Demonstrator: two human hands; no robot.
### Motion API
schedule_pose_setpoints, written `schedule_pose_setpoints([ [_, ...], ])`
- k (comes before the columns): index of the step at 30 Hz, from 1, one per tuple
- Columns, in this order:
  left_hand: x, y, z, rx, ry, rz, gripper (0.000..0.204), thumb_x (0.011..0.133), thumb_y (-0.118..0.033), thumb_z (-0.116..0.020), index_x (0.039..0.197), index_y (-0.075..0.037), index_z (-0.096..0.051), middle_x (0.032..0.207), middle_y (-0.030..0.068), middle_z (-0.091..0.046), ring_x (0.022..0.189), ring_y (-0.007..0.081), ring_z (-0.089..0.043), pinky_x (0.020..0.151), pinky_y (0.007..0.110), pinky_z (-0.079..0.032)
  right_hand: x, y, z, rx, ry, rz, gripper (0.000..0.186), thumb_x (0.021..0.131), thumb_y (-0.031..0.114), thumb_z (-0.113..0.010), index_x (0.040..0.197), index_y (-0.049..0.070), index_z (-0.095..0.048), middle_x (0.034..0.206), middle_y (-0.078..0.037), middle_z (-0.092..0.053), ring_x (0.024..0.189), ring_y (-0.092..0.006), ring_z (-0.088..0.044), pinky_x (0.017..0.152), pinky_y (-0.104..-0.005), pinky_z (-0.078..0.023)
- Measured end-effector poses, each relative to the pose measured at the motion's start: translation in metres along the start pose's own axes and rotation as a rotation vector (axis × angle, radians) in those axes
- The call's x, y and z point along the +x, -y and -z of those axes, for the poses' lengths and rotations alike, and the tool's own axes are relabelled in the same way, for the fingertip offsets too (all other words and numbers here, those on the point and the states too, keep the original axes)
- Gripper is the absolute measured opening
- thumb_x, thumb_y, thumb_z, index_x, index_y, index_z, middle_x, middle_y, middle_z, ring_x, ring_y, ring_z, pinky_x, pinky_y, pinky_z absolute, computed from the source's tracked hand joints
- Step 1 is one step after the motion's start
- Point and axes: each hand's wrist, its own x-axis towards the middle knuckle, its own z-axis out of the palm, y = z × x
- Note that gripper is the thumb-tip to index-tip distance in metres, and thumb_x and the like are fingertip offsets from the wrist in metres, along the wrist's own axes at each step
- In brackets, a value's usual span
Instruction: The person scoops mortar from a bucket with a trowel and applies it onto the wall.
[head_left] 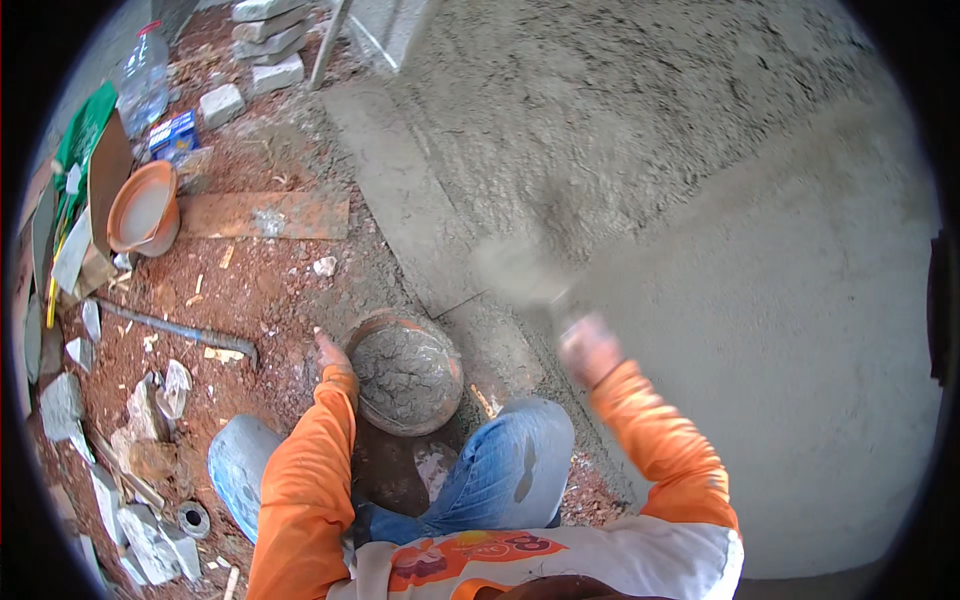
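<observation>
Okay, trowel (pixel 518 272): motion-blurred, held out over the grey cement surface (pixel 770 390); probably light and stiff, slick where wet, so best gripped by the handle.
Right hand (pixel 590 350): closed around the trowel's handle, details lost to blur; right forearm (pixel 665 440) angled forward and inward.
Bucket (pixel 447 378): set on the reddish ground (pixel 270 300), between the two arms; likely heavy, best grabbed at opposite sides of the rim.
Mortar (pixel 400 372): thick-looking, probably soft and sticky.
Left hand (pixel 332 352): held just beside the bucket, one finger pointed forward; whether anything's gripped can't be told.
</observation>
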Motion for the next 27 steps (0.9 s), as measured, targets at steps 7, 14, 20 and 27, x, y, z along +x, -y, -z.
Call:
schedule_pose_setpoints([
  [7,-0.028,0.002,0.014,-0.088,-0.087,-0.078,0.069,0.079,-0.057,-0.04,0.105,0.005,-0.056,0.102,0.0226,-0.057,0.095,0.0367,-0.051,0.084,0.04,-0.037,0.115,0.041,-0.033,0.384,0.299,-0.258,0.037,0.082,0.039,-0.045,0.099,0.007,-0.047,0.098,-0.022,-0.057,0.093,-0.0397,-0.054,0.079,-0.0446,-0.044],
  [14,-0.026,0.028,-0.001,-0.031,-0.164,-0.213,0.064,0.079,-0.055,-0.043,0.089,0.006,-0.059,0.082,0.0199,-0.06,0.076,0.0318,-0.052,0.074,0.041,-0.039,0.35,-0.012,0.04,0.775,-0.435,-0.427,0.045,0.081,0.043,-0.046,0.105,0.005,-0.044,0.097,-0.024,-0.056,0.093,-0.0404,-0.053,0.076,-0.0451,-0.044],
  [20,-0.06,0.01,-0.008,0.035,-0.217,-0.256,0.061,0.079,-0.053,-0.043,0.079,0.005,-0.059,0.067,0.0143,-0.057,0.064,0.0254,-0.047,0.064,0.038,-0.039,0.463,-0.024,0.046,0.79,-0.323,-0.603,0.05,0.083,0.041,-0.043,0.115,0.004,-0.048,0.115,-0.023,-0.049,0.106,-0.0369,-0.048,0.09,-0.046,-0.038],
  [27,-0.058,0.014,-0.013,-0.047,-0.229,-0.24,0.059,0.081,-0.05,-0.043,0.081,0.007,-0.058,0.068,0.0167,-0.055,0.064,0.0247,-0.045,0.064,0.038,-0.038,0.469,-0.009,0.019,0.798,-0.313,-0.741,0.046,0.082,0.042,-0.045,0.102,0.003,-0.058,0.108,-0.019,-0.056,0.101,-0.0346,-0.053,0.086,-0.0433,-0.042],
])
